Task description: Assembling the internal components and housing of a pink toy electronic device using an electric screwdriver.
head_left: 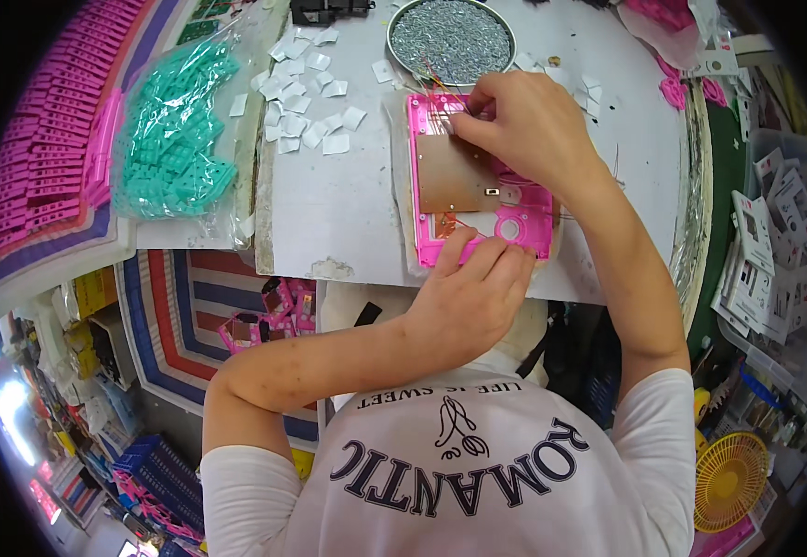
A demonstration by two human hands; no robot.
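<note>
A bright pink plastic casing [415,167] lies on a pale pad on the white worktable, its inside facing up. Within it sits a brown board [452,174] with a small metal switch [492,192] at its near right corner. Thin red and orange wires [436,82] stick out past the far end. My left hand [478,292] grips the near edge of the casing with bent fingers. Over the far right part reaches my right hand [535,125], thumb and forefinger pinched close beside the wires; its fingertips hide whatever is between them.
A round tin of small metal screws [450,39] stands beyond the casing. White square pieces [306,97] are scattered left of it. Farther left are a clear bag of turquoise plastic parts [176,139] and stacked pink parts [51,121]. More pink casings [278,311] lie below the table edge.
</note>
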